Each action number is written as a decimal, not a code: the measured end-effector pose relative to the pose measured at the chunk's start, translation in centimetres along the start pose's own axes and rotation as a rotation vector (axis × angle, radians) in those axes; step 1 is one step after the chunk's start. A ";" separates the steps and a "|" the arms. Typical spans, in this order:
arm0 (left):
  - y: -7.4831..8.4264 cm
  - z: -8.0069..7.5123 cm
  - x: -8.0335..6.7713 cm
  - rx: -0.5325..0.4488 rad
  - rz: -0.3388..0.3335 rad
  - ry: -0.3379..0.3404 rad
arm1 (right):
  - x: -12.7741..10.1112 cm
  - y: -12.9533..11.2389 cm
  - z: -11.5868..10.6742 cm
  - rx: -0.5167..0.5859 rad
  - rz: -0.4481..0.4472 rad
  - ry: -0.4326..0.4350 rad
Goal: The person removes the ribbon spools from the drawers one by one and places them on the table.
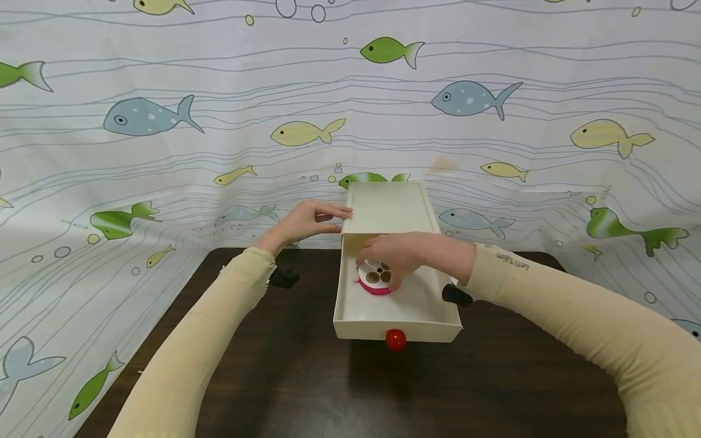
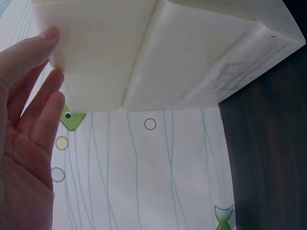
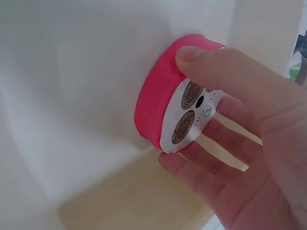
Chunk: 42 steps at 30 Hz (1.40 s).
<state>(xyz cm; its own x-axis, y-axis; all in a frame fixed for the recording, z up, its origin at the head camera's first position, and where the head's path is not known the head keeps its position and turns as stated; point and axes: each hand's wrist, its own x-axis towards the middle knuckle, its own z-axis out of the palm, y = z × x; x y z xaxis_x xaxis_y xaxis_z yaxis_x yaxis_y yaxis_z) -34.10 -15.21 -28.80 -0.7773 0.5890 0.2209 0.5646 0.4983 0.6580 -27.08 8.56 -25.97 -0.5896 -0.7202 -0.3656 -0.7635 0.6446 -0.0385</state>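
pink ribbon spool (image 1: 375, 280) is gripped by right hand (image 1: 395, 255) inside open drawer (image 1: 350, 304); drawer case (image 1: 390, 208) is touched by straight-fingered left hand (image 1: 306, 221).

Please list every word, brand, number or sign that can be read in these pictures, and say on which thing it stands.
"letsslim": on the right sleeve, seen upside down in the head view.
Print on the spool label, brown round marks and small signs: too small and blurred to read.
Nothing readable on the drawer, the box or the cloth.
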 end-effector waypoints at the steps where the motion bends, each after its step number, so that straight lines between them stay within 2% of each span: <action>1: 0.0 0.0 0.0 0.001 0.002 0.000 | 0.1 0.0 0.0 -0.004 0.003 -0.001; 8: 0.0 0.0 0.1 0.004 0.002 -0.004 | 0.2 -0.3 -0.1 -0.020 0.023 -0.017; 16: -0.1 -0.2 0.0 0.016 0.005 0.002 | -0.1 -0.5 -0.2 -0.015 0.000 -0.005; 25: -0.2 -0.1 -0.1 0.011 0.003 -0.011 | -1.9 -0.2 -1.3 0.082 -0.064 0.012; 30: -0.1 0.1 -0.1 0.011 0.007 -0.004 | -4.0 0.3 -2.5 0.091 -0.077 0.084; 37: -0.1 0.1 0.0 -0.027 0.012 -0.013 | -7.8 2.4 -3.8 0.138 -0.047 0.281; 42: -0.2 0.0 -0.1 -0.038 0.009 -0.015 | -10.2 4.8 -3.8 0.139 -0.002 0.399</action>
<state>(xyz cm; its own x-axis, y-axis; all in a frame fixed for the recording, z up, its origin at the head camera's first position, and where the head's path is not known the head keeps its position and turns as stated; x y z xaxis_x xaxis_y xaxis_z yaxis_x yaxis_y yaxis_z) -34.11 -15.38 -28.93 -0.7680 0.6031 0.2157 0.5600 0.4688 0.6831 -25.71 17.97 -18.95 -0.6650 -0.7465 0.0224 -0.7378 0.6521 -0.1741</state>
